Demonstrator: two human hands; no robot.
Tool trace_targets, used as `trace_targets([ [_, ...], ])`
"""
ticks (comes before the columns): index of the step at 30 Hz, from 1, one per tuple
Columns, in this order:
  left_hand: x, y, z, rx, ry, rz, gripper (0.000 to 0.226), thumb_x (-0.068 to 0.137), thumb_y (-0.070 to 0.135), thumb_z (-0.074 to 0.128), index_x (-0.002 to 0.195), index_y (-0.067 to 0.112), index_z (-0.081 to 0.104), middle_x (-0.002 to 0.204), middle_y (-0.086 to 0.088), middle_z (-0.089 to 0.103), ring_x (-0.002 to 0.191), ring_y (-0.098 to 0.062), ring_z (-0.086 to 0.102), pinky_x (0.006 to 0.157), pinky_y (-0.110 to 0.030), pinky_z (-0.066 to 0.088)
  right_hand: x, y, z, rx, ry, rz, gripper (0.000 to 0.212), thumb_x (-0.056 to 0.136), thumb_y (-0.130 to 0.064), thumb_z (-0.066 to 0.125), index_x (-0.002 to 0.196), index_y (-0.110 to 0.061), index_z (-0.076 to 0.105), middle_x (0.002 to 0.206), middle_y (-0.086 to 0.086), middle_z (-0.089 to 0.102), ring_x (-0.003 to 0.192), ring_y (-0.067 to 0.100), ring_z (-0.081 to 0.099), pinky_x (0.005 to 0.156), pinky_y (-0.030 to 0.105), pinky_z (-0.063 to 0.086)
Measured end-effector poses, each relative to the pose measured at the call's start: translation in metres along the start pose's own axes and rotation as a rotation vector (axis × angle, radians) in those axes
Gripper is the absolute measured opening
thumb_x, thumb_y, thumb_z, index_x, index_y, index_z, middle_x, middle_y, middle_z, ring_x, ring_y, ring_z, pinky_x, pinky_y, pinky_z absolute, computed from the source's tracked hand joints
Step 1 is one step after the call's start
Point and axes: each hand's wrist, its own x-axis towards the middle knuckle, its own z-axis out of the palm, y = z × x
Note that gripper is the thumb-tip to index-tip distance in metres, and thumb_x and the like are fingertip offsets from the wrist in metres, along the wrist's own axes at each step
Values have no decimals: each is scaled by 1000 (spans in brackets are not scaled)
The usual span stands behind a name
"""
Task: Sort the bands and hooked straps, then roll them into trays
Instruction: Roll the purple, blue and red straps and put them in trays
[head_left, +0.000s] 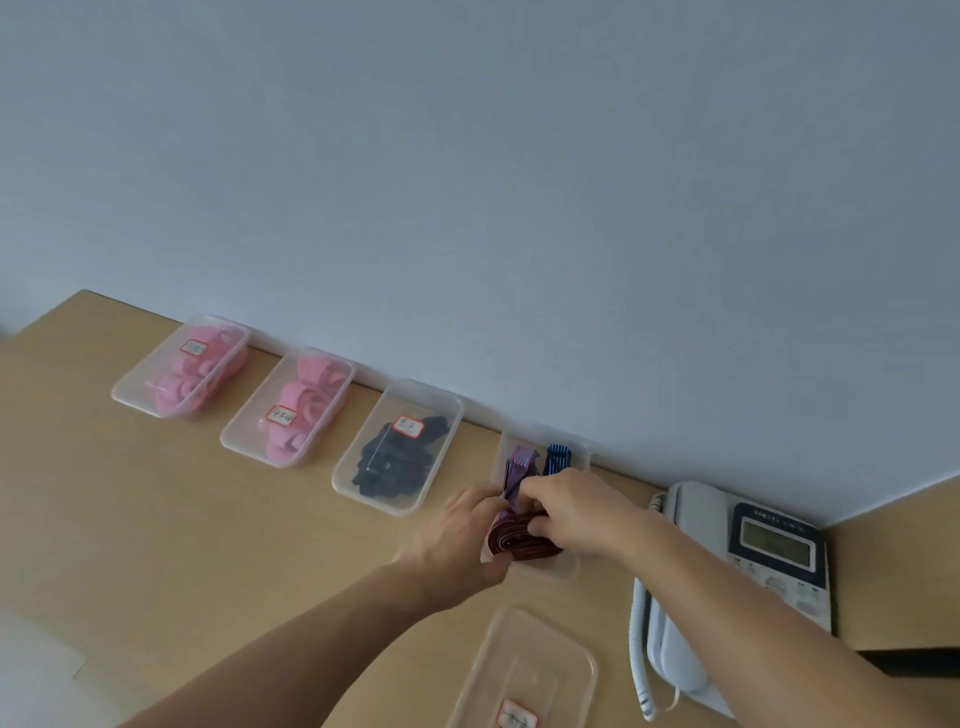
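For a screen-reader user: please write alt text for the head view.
A left hand and right hand hold a rolled red striped strap at a clear tray. Other trays hold black straps and pink bands; a desk phone stands at right.

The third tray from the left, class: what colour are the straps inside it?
The straps in that tray are black, best seen in the head view.

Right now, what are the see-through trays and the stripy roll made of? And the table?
The trays look like thin clear plastic, glossy: you can see the table through them. The striped roll looks like woven fabric webbing, matte, perhaps elastic: it coils in soft layers. The table looks like wood or wood-look laminate, smooth and pale tan; the blur hides any grain.
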Motion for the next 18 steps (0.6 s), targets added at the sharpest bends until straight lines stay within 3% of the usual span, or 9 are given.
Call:
trace_targets([
  [4, 1, 1, 1, 107, 3, 63, 47, 88, 32, 59, 131, 13, 57, 140, -1, 51, 138, -18, 37, 113, -24, 30, -1, -3, 3, -132, 16, -55, 16, 89, -23, 61, 104, -24, 62, 108, 2, 65, 100, 25, 61, 77, 35, 46],
  [8, -2, 3, -3, 303, 4, 141, 44, 90, 39, 49, 126, 19, 62, 136, 4, 56, 138, -23, 38, 110, -34, 37, -3, -5, 3, -197, 49, -83, 17, 88, -22, 59, 105, -22, 63, 112, 3, 56, 99, 28, 60, 72, 36, 43],
  [12, -3, 5, -5, 432, 65, 253, 37, 86, 43, 51, 104, 20, 73, 119, 9, 68, 130, -24, 53, 107, -36, 44, -6, -2, 3, -133, 59, -59, 24, 89, -29, 61, 112, -25, 65, 113, 0, 58, 104, 24, 60, 79, 36, 47],
  [18, -3, 1, -6, 462, 95, 296, 37, 84, 40, 47, 98, 20, 76, 106, 9, 71, 121, -20, 59, 101, -35, 49, -21, 7, 4, -77, 176, -38, 36, 82, -36, 67, 117, -32, 63, 113, -9, 58, 106, 16, 47, 89, 31, 42],
])
